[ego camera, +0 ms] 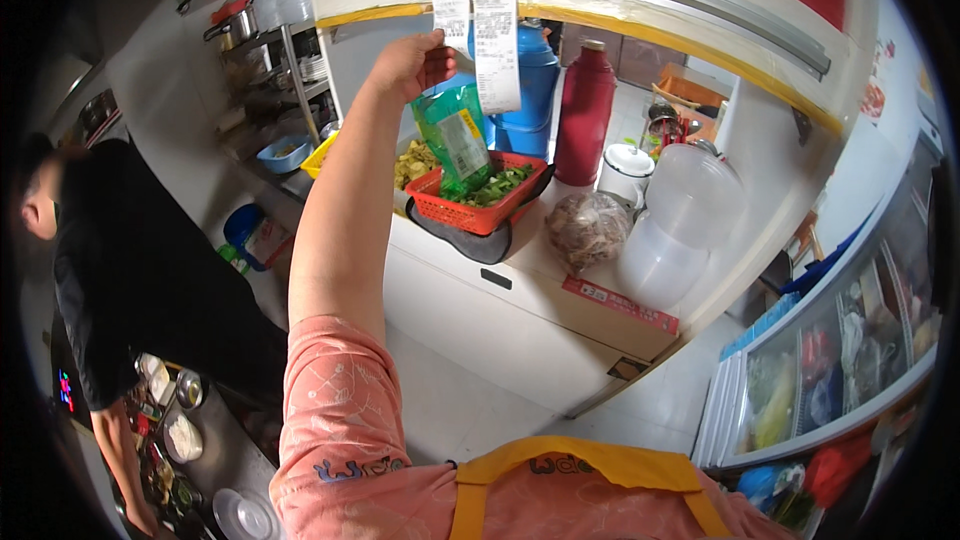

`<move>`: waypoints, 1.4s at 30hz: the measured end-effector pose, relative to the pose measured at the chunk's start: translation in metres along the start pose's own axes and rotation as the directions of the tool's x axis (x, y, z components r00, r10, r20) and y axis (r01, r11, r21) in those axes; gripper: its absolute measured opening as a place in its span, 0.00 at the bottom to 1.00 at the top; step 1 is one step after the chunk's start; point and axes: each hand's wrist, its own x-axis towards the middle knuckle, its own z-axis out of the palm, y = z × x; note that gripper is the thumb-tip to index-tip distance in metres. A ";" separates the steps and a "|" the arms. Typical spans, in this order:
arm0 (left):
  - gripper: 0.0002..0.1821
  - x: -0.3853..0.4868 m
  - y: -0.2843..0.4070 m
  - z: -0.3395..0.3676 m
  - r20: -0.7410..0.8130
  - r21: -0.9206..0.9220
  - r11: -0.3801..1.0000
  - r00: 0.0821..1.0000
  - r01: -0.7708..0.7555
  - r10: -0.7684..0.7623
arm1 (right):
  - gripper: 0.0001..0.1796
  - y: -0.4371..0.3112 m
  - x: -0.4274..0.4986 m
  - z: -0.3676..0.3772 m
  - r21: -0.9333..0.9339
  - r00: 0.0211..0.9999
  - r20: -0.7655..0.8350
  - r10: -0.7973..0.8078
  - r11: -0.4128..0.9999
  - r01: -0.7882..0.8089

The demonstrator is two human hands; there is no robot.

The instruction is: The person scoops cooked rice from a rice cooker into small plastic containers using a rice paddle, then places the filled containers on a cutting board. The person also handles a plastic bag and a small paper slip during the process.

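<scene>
My left hand is raised at the upper middle, its fingers at the lower left corner of a short printed paper slip. That slip hangs from a metal rail beside a longer printed slip. Whether my fingers pinch the paper cannot be made out. Below the slips, a green plastic packet leans in a red plastic basket with cut green vegetables. Behind them stand a blue lidded bucket and a dark red thermos flask. My right hand is out of view.
The counter holds a filled clear plastic bag, a white enamel mug and stacked translucent plastic containers. A co-worker in black bends over a metal worktop at left. A glass-topped display chest is at right.
</scene>
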 end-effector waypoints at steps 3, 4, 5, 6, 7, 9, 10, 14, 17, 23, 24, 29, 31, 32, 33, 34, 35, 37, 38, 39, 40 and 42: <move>0.12 -0.028 -0.025 -0.017 -0.107 0.122 0.991 0.992 -0.049 0.062 | 0.18 -0.001 -0.007 -0.003 0.026 1.000 -0.005 0.005 1.000 -0.005; 0.13 -0.042 -0.038 -0.022 -0.116 0.152 0.988 0.992 -0.031 0.049 | 0.19 0.000 -0.011 -0.003 0.026 1.000 -0.004 0.004 1.000 -0.004; 0.14 -0.061 -0.053 -0.025 -0.156 0.133 0.991 0.987 -0.008 0.029 | 0.19 0.000 -0.013 -0.003 0.025 1.000 -0.001 -0.004 1.000 0.004; 0.15 -0.085 -0.071 -0.026 -0.174 0.102 0.995 0.985 0.009 0.009 | 0.19 0.001 -0.018 -0.002 0.041 1.000 -0.005 -0.015 0.999 0.015; 0.16 -0.111 -0.086 -0.027 -0.122 -0.006 1.000 0.992 0.009 -0.009 | 0.19 0.000 -0.020 -0.002 0.046 1.000 -0.004 -0.022 0.999 0.022; 0.18 -0.167 -0.112 -0.020 0.005 -0.186 0.982 1.000 0.026 -0.026 | 0.19 -0.007 -0.023 -0.003 0.090 0.998 -0.023 -0.060 0.994 0.061; 0.19 -0.198 -0.124 -0.012 0.070 -0.264 0.963 0.997 0.057 -0.039 | 0.19 -0.013 -0.025 -0.004 0.117 0.996 -0.032 -0.086 0.989 0.089; 0.17 -0.307 -0.157 0.043 0.067 -0.482 0.867 0.991 0.130 -0.112 | 0.17 -0.078 -0.033 -0.039 0.280 0.979 -0.007 -0.202 0.940 0.196; 0.15 -0.358 -0.170 0.087 0.106 -0.566 0.805 0.984 0.177 -0.142 | 0.04 -0.159 -0.067 -0.085 0.262 0.655 -0.204 -0.727 0.604 0.753; 0.12 -0.425 -0.183 0.162 0.049 -0.445 0.876 0.981 0.189 -0.187 | 0.24 -0.235 -0.236 -0.142 0.289 0.299 -0.505 -0.810 0.168 0.943; 0.11 -0.436 -0.186 0.175 0.052 -0.422 0.889 0.984 0.177 -0.171 | 0.24 -0.238 -0.250 -0.146 0.352 0.291 -0.449 -0.845 0.132 0.927; 0.09 -0.492 -0.197 0.240 -0.011 -0.178 0.971 0.987 0.158 -0.162 | 0.23 -0.198 -0.277 -0.139 0.377 0.324 -0.265 -0.908 0.212 0.902; 0.09 -0.513 -0.205 0.264 -0.075 -0.042 0.986 0.983 0.162 -0.165 | 0.21 -0.173 -0.279 -0.125 0.482 0.385 -0.286 -0.877 0.216 0.849; 0.09 -0.525 -0.208 0.274 -0.112 0.023 0.984 0.978 0.178 -0.174 | 0.20 -0.160 -0.277 -0.122 0.398 0.292 -0.357 -0.887 0.139 0.907; 0.10 -0.536 -0.208 0.280 -0.107 0.114 0.974 0.977 0.198 -0.186 | 0.20 -0.148 -0.275 -0.121 0.327 0.248 -0.395 -0.885 0.116 0.938; 0.11 -0.549 -0.210 0.289 -0.086 0.117 0.969 0.974 0.219 -0.210 | 0.19 -0.137 -0.275 -0.118 0.255 0.201 -0.430 -0.880 0.095 0.962; 0.11 -0.559 -0.211 0.296 -0.066 0.120 0.965 0.972 0.234 -0.228 | 0.18 -0.127 -0.276 -0.114 0.333 0.252 -0.422 -0.871 0.109 0.936; 0.11 -0.577 -0.209 0.307 -0.059 0.144 0.941 0.952 0.307 -0.302 | 0.15 -0.111 -0.279 -0.110 0.472 0.337 -0.397 -0.854 0.125 0.873; 0.11 -0.585 -0.208 0.313 -0.058 0.115 0.933 0.940 0.341 -0.337 | 0.14 -0.104 -0.281 -0.108 0.519 0.359 -0.397 -0.844 0.116 0.847; 0.11 -0.591 -0.207 0.318 -0.059 0.090 0.923 0.928 0.373 -0.369 | 0.13 -0.098 -0.283 -0.106 0.571 0.403 -0.367 -0.838 0.139 0.809; 0.11 -0.595 -0.206 0.323 -0.059 0.066 0.913 0.915 0.403 -0.399 | 0.13 -0.094 -0.284 -0.104 0.537 0.381 -0.400 -0.833 0.124 0.835; 0.09 -0.603 -0.201 0.331 -0.023 -0.011 0.902 0.902 0.431 -0.431 | 0.13 -0.088 -0.288 -0.102 0.466 0.357 -0.456 -0.815 0.123 0.876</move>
